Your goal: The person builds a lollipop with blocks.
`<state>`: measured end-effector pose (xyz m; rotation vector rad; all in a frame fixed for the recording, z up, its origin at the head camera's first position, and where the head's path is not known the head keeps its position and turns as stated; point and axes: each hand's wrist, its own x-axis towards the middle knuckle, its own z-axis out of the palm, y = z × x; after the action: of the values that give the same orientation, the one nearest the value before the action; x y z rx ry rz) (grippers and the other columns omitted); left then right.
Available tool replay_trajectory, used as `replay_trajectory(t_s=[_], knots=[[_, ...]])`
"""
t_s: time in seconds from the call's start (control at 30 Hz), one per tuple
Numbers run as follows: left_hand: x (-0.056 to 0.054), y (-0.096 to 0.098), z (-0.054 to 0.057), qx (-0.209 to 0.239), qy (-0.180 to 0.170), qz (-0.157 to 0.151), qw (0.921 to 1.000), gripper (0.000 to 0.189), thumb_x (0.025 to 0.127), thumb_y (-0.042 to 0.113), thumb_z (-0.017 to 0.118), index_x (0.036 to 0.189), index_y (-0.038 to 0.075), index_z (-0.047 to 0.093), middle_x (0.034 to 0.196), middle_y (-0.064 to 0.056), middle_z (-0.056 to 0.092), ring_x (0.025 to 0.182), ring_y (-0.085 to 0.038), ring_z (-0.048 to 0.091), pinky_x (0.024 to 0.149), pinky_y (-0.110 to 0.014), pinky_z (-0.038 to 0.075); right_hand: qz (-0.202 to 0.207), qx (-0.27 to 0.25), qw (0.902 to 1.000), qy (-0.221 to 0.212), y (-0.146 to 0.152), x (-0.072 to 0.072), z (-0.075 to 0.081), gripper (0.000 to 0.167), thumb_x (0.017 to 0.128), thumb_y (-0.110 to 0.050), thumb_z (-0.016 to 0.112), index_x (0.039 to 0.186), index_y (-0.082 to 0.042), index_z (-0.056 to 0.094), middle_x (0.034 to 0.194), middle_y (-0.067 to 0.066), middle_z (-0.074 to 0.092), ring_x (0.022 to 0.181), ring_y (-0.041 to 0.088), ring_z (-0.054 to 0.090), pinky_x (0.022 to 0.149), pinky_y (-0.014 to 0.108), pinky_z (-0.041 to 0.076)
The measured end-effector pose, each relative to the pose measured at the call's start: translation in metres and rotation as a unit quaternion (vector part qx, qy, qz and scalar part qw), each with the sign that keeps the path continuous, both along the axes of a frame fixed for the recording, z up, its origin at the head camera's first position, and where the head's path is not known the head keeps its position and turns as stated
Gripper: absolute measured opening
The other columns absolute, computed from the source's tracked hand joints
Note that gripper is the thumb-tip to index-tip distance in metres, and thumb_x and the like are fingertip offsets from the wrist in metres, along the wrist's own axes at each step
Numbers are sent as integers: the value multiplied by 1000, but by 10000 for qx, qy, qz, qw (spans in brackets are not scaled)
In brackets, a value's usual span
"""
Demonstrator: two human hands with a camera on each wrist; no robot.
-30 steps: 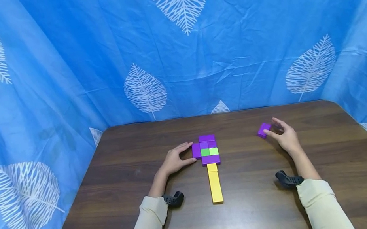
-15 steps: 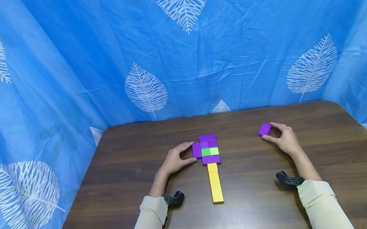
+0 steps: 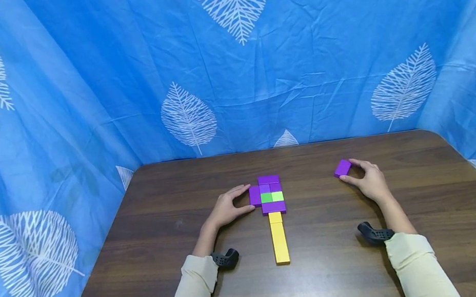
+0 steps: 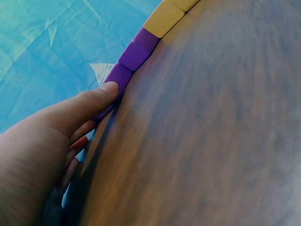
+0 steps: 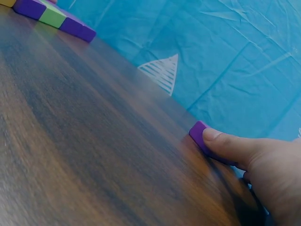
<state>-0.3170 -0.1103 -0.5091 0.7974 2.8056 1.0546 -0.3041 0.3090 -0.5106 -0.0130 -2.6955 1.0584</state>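
My left hand (image 3: 225, 208) pinches a purple block (image 3: 255, 195) between thumb and fingers, at the left side of a flat block arrangement. That arrangement has purple blocks (image 3: 268, 180) at top and bottom, with a green block (image 3: 266, 198) and a light green block (image 3: 277, 196) between them. Below it run a short yellow block (image 3: 275, 217) and a long yellow block (image 3: 280, 243) in line. Off to the right, my right hand (image 3: 371, 182) pinches a separate purple block (image 3: 342, 168) at its ends. In the right wrist view the thumb presses this purple block (image 5: 198, 131) low on the table.
Everything lies on a dark wooden table (image 3: 322, 270) with rounded far corners. Blue curtains (image 3: 317, 27) with white leaf prints hang behind and on both sides. A black wrist mount (image 3: 226, 259) sits on the left forearm, another wrist mount (image 3: 374, 232) on the right.
My right hand's fingers have closed onto the separate purple block, which has turned slightly; a second ago the index finger was raised off it. The left hand has stayed put.
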Motion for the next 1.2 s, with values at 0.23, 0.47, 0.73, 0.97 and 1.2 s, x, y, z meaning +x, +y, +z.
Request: replay_trajectory(t_s=[0.23, 0.47, 0.73, 0.97, 1.2], knots=[[0, 0, 1, 4, 78, -41, 10000, 66, 81, 44, 68, 138, 18, 46, 140, -8, 42, 129, -24, 37, 105, -42, 30, -29, -294, 9992, 286, -2, 1, -1, 64, 81, -29, 72, 130, 5, 47, 124, 28, 48, 117, 44, 41, 96, 56, 32], [1, 1, 1, -13, 64, -44, 10000, 66, 81, 44, 67, 138, 18, 46, 140, -9, 43, 129, -25, 37, 105, -43, 30, 236, -926, 9930, 687, -18, -2, 8, 62, 82, -21, 72, 132, 3, 45, 122, 26, 49, 110, 43, 49, 92, 54, 39], [1, 0, 1, -31, 45, -10, 10000, 66, 82, 44, 67, 138, 18, 45, 140, -8, 42, 130, -24, 36, 105, -42, 30, 1300, -1056, 9811, 970, -61, -6, 19, 61, 79, -16, 74, 131, 0, 48, 125, 22, 48, 112, 38, 48, 93, 52, 39], [1, 0, 1, 19, 45, -6, 10000, 66, 81, 43, 68, 138, 18, 46, 140, -9, 42, 129, -24, 37, 105, -42, 30, 2069, -744, 9721, 821, -88, -5, 15, 59, 79, -19, 74, 131, -3, 50, 129, 16, 49, 118, 32, 45, 97, 50, 36], [1, 1, 2, 30, 74, -30, 10000, 66, 82, 44, 67, 138, 17, 45, 140, -9, 42, 130, -26, 36, 105, -44, 30, 2415, -444, 9688, 345, -105, -1, 9, 60, 82, -29, 71, 132, -6, 49, 132, 15, 47, 124, 32, 40, 103, 50, 30]])
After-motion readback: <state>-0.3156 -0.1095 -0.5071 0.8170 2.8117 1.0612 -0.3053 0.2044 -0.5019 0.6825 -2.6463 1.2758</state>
